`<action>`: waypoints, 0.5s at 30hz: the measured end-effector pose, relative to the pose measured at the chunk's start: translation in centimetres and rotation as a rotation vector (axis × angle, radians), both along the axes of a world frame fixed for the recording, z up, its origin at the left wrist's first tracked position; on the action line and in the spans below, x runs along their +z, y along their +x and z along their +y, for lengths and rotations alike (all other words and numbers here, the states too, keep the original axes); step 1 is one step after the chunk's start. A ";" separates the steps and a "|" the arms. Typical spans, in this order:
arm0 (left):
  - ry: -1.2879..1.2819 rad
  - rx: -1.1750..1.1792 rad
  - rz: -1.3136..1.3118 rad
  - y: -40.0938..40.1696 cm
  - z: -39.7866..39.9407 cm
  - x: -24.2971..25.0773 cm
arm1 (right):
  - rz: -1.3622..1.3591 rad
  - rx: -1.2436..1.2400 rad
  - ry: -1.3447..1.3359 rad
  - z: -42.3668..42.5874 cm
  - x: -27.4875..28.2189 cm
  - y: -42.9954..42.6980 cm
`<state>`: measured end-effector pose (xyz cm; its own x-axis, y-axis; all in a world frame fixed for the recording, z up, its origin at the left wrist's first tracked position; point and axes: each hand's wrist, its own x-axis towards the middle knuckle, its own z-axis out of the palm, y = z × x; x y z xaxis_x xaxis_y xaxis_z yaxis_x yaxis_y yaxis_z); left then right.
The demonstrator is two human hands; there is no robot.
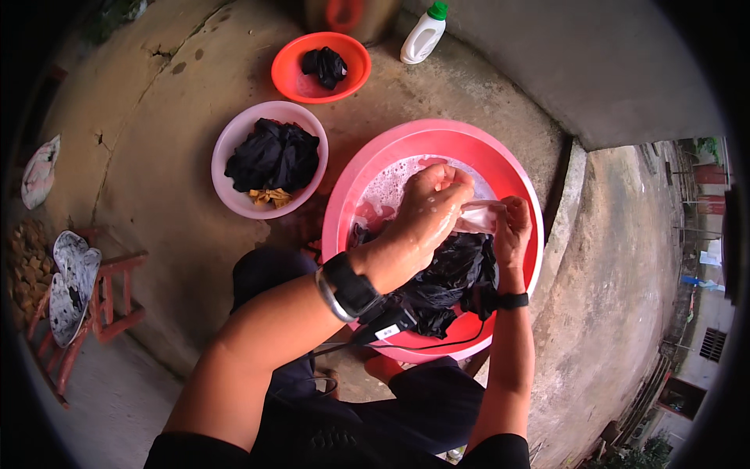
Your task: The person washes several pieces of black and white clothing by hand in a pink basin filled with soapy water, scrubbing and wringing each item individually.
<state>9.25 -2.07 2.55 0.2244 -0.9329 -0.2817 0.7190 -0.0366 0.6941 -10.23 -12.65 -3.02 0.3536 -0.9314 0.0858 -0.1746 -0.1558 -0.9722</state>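
A large pink plastic basin [375, 146] stands before me, with soapy water [389, 182] and wet black cloth [460, 267] inside. Over the basin, my left hand [430, 205] is wet with suds and pinches one end of a small pale wet cloth [477, 217]. My right hand [514, 225] grips the cloth's other end, near the basin's right side. The cloth is stretched between both hands, above the black fabric. My left hand partly hides the cloth and the water behind it.
A pale pink basin [221, 176] holds black and tan cloths. Beyond it is an orange-red basin [281, 73] with black cloth. A white bottle with a green cap [423, 38] stands by the wall [574, 64]. A reddish wooden chair [120, 293] is at left. A black cable [430, 347] crosses the basin's near rim.
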 end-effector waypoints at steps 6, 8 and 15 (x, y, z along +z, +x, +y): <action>-0.038 -0.104 -0.271 -4.1 -1.4 -2.3 | 0.048 -0.004 -0.025 3.6 10.9 0.9; -0.077 -0.163 -0.634 -6.0 -1.8 -4.7 | 0.005 0.039 -0.054 4.5 13.5 1.1; -0.067 -0.060 -0.865 -6.0 -0.8 -5.0 | 0.013 -0.098 -0.074 7.6 15.0 -3.0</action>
<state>3.25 -2.83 -2.49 0.2846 -0.9584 0.0211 -0.0634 0.0031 0.9980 -13.25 -5.09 12.02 0.2631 -0.9528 0.1514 -0.2045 -0.2085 -0.9564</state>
